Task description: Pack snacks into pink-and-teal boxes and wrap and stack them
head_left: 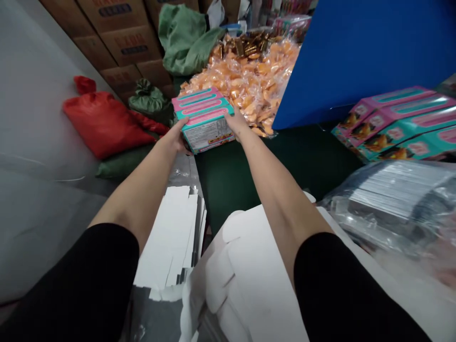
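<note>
Both my arms reach forward to a block of pink and teal boxes (206,124) side by side, at the near left of the orange heap. My left hand (178,138) grips its left end, thumb on top and fingers around the lower corner. My right hand (235,124) presses against the right end, with its fingers partly hidden behind the boxes. Just beyond lies a heap of orange pieces in clear wrappers (245,80), with some brown-gold wrapped pieces (249,45) at the back.
More pink and teal boxes (402,123) lie at the right, near a tilted blue panel (356,61). White flat cartons (167,237) are stacked below my left arm. Red sack (107,121) and green sack (185,38) sit at the left and back. Brown cartons (121,38) stand behind.
</note>
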The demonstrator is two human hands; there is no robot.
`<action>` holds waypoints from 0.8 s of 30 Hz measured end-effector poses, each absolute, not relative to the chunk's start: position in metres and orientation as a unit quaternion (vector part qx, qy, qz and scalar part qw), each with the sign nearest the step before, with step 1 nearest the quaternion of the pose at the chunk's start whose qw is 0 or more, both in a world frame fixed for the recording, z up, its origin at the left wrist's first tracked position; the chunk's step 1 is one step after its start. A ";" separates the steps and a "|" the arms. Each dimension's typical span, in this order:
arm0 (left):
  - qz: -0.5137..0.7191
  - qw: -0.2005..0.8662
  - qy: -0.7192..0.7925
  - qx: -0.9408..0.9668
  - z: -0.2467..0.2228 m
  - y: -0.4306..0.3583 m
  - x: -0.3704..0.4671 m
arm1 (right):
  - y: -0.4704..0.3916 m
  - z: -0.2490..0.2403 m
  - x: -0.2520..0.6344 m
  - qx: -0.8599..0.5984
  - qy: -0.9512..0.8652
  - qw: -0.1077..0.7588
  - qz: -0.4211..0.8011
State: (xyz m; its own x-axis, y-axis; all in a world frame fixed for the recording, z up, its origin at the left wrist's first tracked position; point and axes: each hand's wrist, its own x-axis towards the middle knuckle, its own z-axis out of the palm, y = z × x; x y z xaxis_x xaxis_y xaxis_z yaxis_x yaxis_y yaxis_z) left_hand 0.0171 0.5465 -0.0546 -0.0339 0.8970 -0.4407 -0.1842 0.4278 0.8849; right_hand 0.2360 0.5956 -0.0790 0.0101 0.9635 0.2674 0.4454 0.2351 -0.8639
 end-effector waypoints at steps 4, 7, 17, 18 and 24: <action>0.494 0.605 0.551 0.293 -0.069 0.512 0.025 | 0.538 -0.077 0.255 -0.552 -0.581 0.439 0.406; 0.523 0.581 0.517 0.348 -0.084 0.474 0.027 | 0.488 -0.069 0.277 -0.517 -0.571 0.409 0.489; 0.578 0.498 0.351 0.543 -0.111 0.315 0.055 | 0.305 -0.033 0.328 -0.400 -0.659 0.472 0.428; 0.579 0.480 0.352 0.556 -0.111 0.296 0.059 | 0.280 -0.028 0.334 -0.407 -0.663 0.479 0.406; 0.533 0.453 0.340 0.628 -0.115 0.180 0.087 | 0.113 -0.030 0.373 -0.461 -0.647 0.510 0.331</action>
